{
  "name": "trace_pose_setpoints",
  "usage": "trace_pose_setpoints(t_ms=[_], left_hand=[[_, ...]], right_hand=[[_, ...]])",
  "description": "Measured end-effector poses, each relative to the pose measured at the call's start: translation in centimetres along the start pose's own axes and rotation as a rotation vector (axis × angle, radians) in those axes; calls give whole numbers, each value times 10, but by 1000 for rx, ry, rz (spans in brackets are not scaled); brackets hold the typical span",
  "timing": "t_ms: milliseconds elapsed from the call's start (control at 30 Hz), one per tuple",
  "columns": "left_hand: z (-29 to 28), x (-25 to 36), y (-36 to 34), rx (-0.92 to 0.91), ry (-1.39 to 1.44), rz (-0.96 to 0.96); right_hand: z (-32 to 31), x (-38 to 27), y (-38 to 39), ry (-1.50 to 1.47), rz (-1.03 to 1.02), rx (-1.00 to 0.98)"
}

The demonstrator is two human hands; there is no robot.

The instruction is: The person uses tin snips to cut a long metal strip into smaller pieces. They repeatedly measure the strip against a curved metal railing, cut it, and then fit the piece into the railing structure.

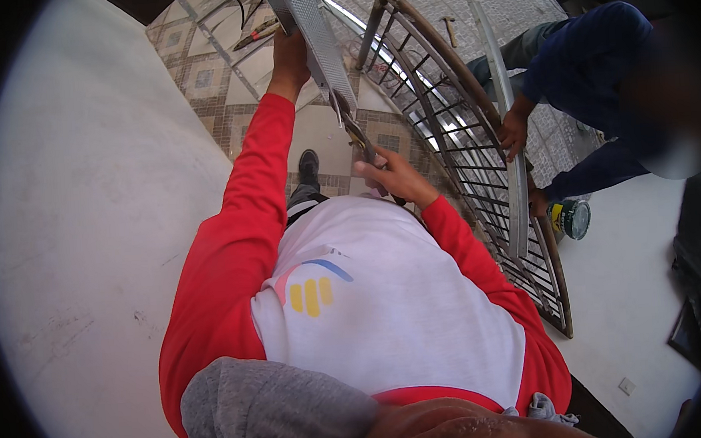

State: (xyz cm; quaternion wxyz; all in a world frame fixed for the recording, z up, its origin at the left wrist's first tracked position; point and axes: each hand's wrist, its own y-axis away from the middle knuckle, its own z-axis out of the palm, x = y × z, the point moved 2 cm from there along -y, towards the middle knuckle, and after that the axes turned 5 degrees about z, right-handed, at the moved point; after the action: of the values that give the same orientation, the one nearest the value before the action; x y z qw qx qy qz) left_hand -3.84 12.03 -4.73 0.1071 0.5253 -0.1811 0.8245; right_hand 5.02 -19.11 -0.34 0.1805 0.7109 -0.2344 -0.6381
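Note:
My left hand (291,56) is wrapped round a long galvanized metal profile (311,37) with a dimpled face, which runs up past the top edge of the view. In my right hand (398,176) are the handles of metal snips (355,130). Their jaws meet the near end of the profile, where a thin strip of metal sticks out. How far the jaws are apart is too small to tell. Part of my right hand's grip is hidden behind its own fingers.
A brown metal railing (458,80) curves along my right. Beyond it a co-worker in dark blue (590,60) holds another metal channel (507,121). A paint can (573,218) stands near them. A hammer (450,31), red-handled pliers (256,34) and a ladder-like frame (215,42) lie farther off.

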Motion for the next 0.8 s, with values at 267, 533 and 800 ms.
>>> trace_pose_setpoints(t_ms=[267, 533, 800], left_hand=[[-4, -13, -3, -39, -74, 103], [14, 21, 8, 84, 44, -230], [20, 44, -36, -283, 163, -345]], right_hand=[[4, 8, -6, 169, -34, 80], [9, 28, -15, 97, -215, 88], [-12, -44, -3, -603, 168, -318]])
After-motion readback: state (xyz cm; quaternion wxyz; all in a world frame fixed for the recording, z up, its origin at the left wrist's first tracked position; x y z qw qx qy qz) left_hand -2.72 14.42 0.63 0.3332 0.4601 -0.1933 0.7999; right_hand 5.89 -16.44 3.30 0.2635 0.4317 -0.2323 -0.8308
